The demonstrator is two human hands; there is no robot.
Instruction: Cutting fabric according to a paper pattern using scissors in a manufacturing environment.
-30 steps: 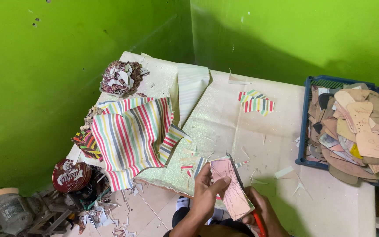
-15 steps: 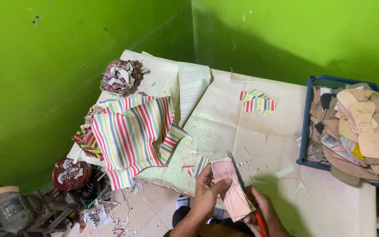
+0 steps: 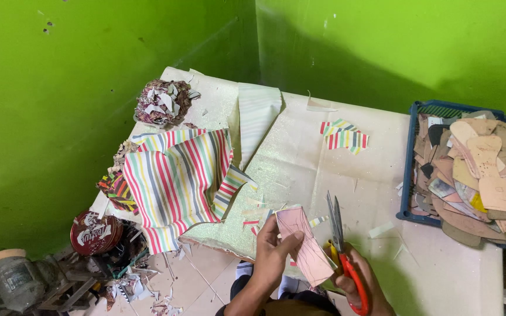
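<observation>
My left hand (image 3: 272,251) holds a pink piece of sheet material with drawn outlines (image 3: 307,246) at the near edge of the table. My right hand (image 3: 363,280) grips scissors with red and yellow handles (image 3: 341,243); the blades point away from me, closed or nearly so, just right of the pink piece. Under both hands lies a glittery pale sheet (image 3: 288,169) spread across the table (image 3: 440,263).
Striped multicolour fabric (image 3: 177,181) drapes over the table's left side. Small striped cut pieces (image 3: 345,136) lie further back. A blue basket (image 3: 410,169) of sole-shaped cutouts sits at right. A scrap pile (image 3: 163,102), a round tin (image 3: 96,232) and floor scraps are at left.
The scissors have come out from behind the pink piece and now stand to its right, blades up. The pink piece has tilted slightly left in my left hand.
</observation>
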